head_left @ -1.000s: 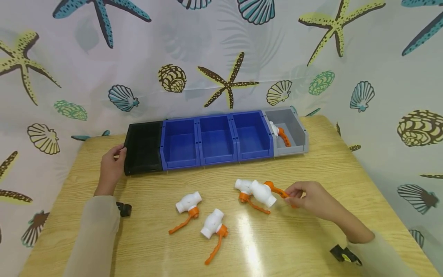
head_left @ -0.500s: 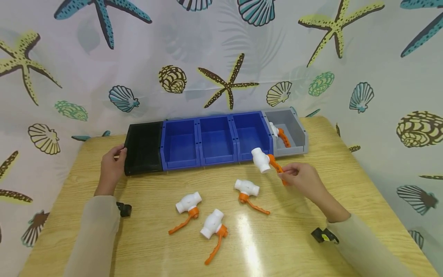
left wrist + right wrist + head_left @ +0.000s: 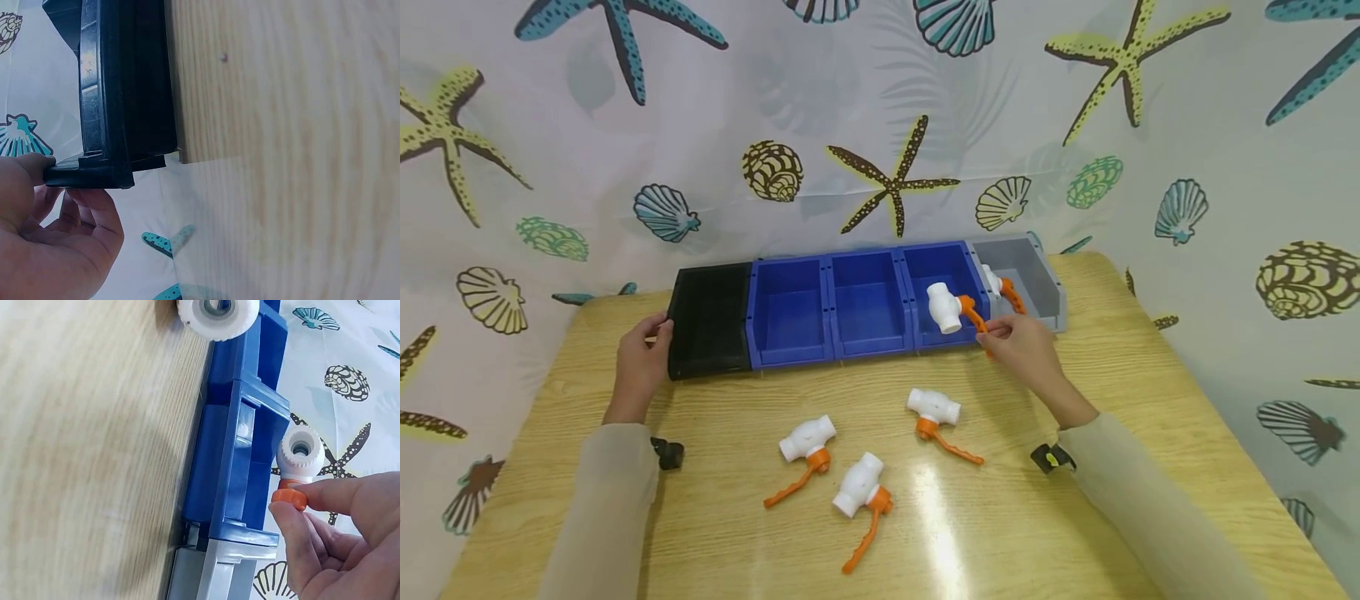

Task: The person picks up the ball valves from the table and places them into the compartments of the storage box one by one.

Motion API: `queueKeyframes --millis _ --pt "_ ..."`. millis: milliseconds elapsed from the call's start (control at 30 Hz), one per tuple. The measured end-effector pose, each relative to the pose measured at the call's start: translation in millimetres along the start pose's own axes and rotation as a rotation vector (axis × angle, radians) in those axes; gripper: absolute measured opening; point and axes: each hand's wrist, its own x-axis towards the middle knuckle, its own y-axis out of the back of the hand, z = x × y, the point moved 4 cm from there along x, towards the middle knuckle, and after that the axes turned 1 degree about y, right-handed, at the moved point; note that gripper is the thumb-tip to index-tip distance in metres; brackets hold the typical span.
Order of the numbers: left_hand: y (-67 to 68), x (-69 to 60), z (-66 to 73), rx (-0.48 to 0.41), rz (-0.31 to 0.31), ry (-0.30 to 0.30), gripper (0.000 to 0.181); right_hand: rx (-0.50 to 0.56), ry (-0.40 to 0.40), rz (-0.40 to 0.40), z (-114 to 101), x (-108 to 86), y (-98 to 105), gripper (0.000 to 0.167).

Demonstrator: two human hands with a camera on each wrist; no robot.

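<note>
My right hand (image 3: 1026,354) pinches the orange handle of a white valve (image 3: 944,308), held up over the front of the rightmost blue bin (image 3: 946,337). In the right wrist view, thumb and finger of the hand (image 3: 350,531) grip the orange handle below the white valve body (image 3: 300,452). My left hand (image 3: 643,367) holds the left edge of the black bin (image 3: 709,367); in the left wrist view the hand (image 3: 62,244) has its thumb and fingers on either side of the black rim (image 3: 94,174).
Three white valves (image 3: 807,439) (image 3: 859,485) (image 3: 933,406) with orange handles lie on the wooden table (image 3: 715,517). Another valve (image 3: 1012,296) is in the grey bin (image 3: 1047,271) at the right end. Two more blue bins (image 3: 792,354) (image 3: 871,343) stand between. Patterned cloth hangs behind.
My right hand has lifted the valve from beside another on the table and carried it up and left to the rightmost blue bin. The left hand has stayed on the black bin.
</note>
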Motion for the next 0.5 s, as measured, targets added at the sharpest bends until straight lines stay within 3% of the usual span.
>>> queueKeyframes --millis 500 --pt "0.0 1.2 -1.1 -0.005 0.006 0.001 0.053 -0.151 0.082 0.166 -22 44.5 -19 0.014"
